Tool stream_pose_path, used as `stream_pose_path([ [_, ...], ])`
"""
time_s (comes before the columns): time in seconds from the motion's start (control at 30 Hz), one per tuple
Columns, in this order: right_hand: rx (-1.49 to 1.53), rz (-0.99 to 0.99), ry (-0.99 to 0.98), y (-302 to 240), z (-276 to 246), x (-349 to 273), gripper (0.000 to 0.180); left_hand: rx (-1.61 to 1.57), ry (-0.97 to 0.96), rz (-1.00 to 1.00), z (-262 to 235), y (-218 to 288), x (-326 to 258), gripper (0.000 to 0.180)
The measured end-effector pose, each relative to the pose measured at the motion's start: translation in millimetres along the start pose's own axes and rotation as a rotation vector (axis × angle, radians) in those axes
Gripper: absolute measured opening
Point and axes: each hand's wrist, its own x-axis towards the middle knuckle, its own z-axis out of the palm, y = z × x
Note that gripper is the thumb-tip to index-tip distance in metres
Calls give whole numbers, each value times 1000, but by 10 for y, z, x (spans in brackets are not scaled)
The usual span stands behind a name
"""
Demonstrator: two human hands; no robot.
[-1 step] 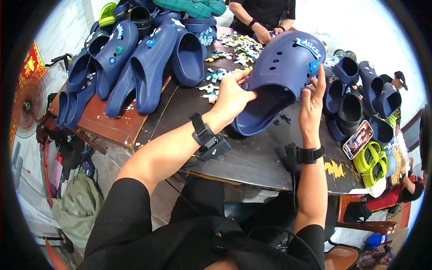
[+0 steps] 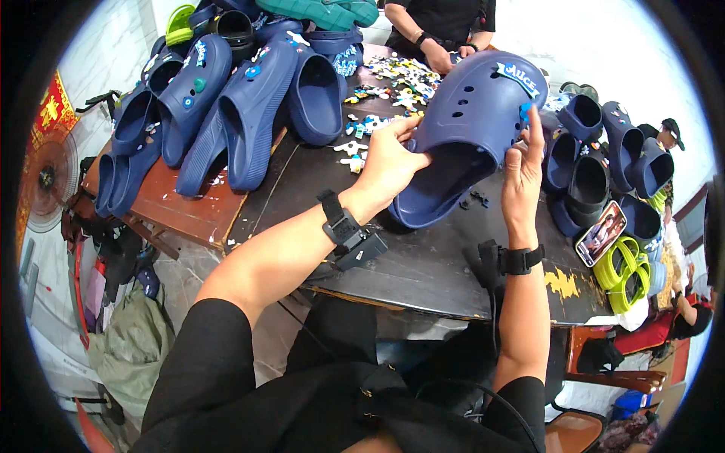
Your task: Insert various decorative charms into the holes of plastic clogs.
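A navy clog [image 2: 472, 106] is held up over the table, toe pointing away and its opening facing me. My left hand [image 2: 393, 162] grips its left side, thumb at the edge of the opening. On the clog's right side my right hand [image 2: 522, 162] is closed at the rim, its index finger reaching up against a small blue charm [image 2: 525, 112]. A white-and-blue lettered charm [image 2: 518, 76] sits near the toe. Some of my right fingers are hidden behind the clog.
Navy clogs [image 2: 260, 113] crowd the left of the dark table [image 2: 332, 253]; more clogs [image 2: 589, 181] stand at right beside a phone [image 2: 602, 232] and lime-green clogs [image 2: 623, 275]. Loose charms [image 2: 408, 79] lie scattered behind. Across the table, a person's hand [image 2: 436, 57] is at work.
My right index finger has shifted slightly over the blue charm, covering more of it. The clog and my left hand hardly differ.
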Motion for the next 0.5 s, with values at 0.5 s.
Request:
stream_pose_path([
  [0.5,-13,111,-57,27,-100,33,50,-21,-56,-4,-4,56,-15,58],
])
